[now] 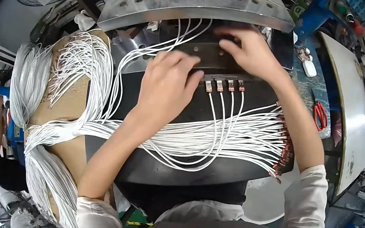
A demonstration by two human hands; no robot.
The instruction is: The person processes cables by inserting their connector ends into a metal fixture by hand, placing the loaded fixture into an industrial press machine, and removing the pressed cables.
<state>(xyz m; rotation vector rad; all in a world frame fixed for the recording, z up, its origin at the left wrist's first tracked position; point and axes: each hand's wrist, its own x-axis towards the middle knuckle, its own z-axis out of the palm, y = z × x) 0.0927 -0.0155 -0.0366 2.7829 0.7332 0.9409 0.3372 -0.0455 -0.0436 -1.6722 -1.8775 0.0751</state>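
Observation:
My left hand (167, 81) hovers over the near edge of a dark metal mould (208, 61), fingers bent and slightly blurred. Its thumb stands apart from the forefinger, with nothing seen between them. Under the press plate reaches my right hand (252, 53), thumb and fingers apart; the fingertips are blurred and partly in shadow. Just below the hands, several plugs (219, 86) with metal shells and red parts lie in a row on the black work surface (153, 92). White cables (221, 124) curve from them toward me. Other white cables (141, 51) run from under the press to the left.
A thick steel press plate (197, 11) overhangs the mould. A big bundle of white cables (188, 136) crosses the surface, red-tipped ends at right. More coils (95, 57) lie on cardboard (47, 111) at left. Red-handled pliers (319, 115) and a white mouse-like object (309, 69) lie at right.

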